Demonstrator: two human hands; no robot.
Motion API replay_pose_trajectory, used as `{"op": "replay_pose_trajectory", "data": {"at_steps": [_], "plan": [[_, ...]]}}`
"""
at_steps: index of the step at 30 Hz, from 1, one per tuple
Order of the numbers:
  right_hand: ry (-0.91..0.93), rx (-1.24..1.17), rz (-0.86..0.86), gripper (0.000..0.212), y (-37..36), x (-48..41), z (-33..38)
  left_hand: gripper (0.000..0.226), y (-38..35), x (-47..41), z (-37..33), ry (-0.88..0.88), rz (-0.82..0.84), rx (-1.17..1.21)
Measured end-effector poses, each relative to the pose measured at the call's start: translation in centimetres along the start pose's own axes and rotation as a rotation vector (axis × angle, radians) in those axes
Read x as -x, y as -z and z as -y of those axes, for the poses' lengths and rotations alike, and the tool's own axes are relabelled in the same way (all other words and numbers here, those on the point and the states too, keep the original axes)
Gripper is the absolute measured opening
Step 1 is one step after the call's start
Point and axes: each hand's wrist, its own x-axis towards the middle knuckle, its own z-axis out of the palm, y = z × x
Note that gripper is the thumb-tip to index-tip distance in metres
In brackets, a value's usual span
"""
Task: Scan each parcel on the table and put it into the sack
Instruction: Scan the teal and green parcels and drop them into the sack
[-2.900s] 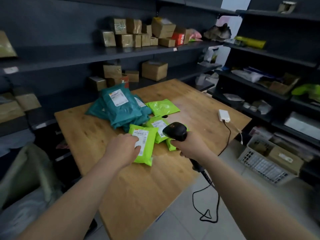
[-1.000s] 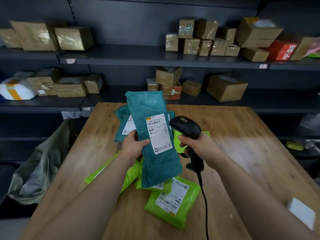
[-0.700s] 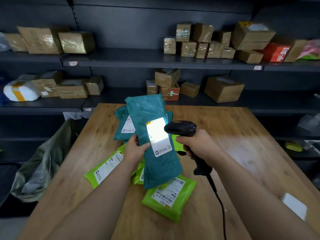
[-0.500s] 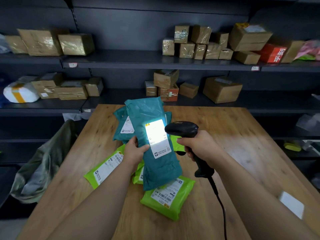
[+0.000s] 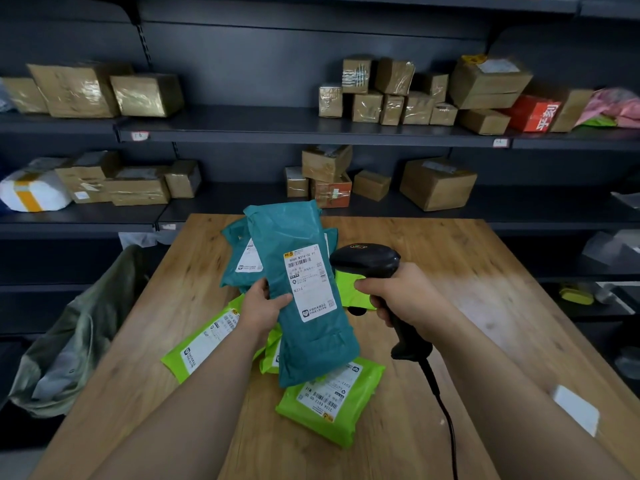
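Observation:
My left hand (image 5: 260, 305) grips a long teal parcel (image 5: 304, 327) by its left edge and holds it upright above the wooden table (image 5: 450, 265), white label facing me. My right hand (image 5: 401, 296) grips a black barcode scanner (image 5: 365, 260) whose head points at the label from the right. Another teal parcel (image 5: 239, 258) lies behind on the table. Lime-green parcels lie below: one (image 5: 329, 400) at the front, one (image 5: 204, 341) to the left, others partly hidden. The olive sack (image 5: 79, 330) hangs open off the table's left edge.
Dark shelves (image 5: 277, 126) with several taped cardboard boxes run behind the table. A small white box (image 5: 575, 408) sits near the table's right edge. The scanner's cable (image 5: 446, 417) trails down toward me. More shelving with items stands at the right.
The scanner's light that lit the teal parcel's label half a second ago is off now. Both hands stay nearly where they were.

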Motion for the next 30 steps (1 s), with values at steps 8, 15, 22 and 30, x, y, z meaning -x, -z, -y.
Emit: {"op": "replay_pose_trajectory", "data": {"at_steps": [8,15,22,30], "plan": [[0.041,-0.195,0.026,0.005,-1.8,-1.5,-0.2,0.031,1.9,0.6,-1.1,-0.048,-0.006,-0.024],[-0.069,-0.286,0.232,0.012,-9.8,-3.3,-1.0,0.036,9.0,3.3,-4.2,-0.153,-0.115,0.029],[-0.116,-0.355,0.496,0.021,-22.2,-2.4,2.4,0.033,21.3,6.1,-5.9,-0.163,-0.395,0.017],[-0.141,-0.302,0.633,0.031,-42.4,1.7,7.7,0.047,41.6,11.2,-7.0,-0.172,-0.460,-0.497]]}}
